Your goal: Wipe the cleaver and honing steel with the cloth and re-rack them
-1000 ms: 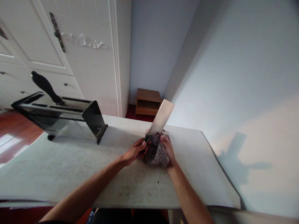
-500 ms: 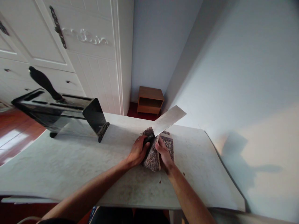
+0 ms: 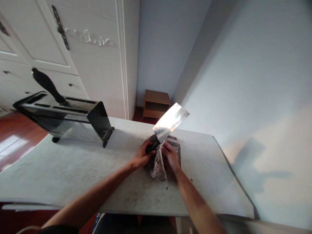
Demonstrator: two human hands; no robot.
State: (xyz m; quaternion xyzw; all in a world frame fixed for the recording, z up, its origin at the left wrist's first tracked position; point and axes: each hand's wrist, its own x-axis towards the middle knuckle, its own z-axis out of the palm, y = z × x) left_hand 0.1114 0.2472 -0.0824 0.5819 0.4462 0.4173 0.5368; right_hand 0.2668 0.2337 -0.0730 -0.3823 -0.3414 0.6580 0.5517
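Note:
My left hand is closed round the black handle of a cleaver, whose broad shiny blade points up and away to the right. My right hand grips a grey speckled cloth folded against the handle end of the blade. Part of the cloth lies flat on the white table behind my hands. Both hands meet at the middle of the table.
A black knife block with one black-handled knife in it stands at the table's far left. White cupboard doors rise behind it. A small wooden shelf sits on the floor in the corner. A pale wall runs along the right.
The cleaver blade swung from steep to nearly flat, then back up a little. My right hand shifted on the cloth, which now stands folded between my hands.

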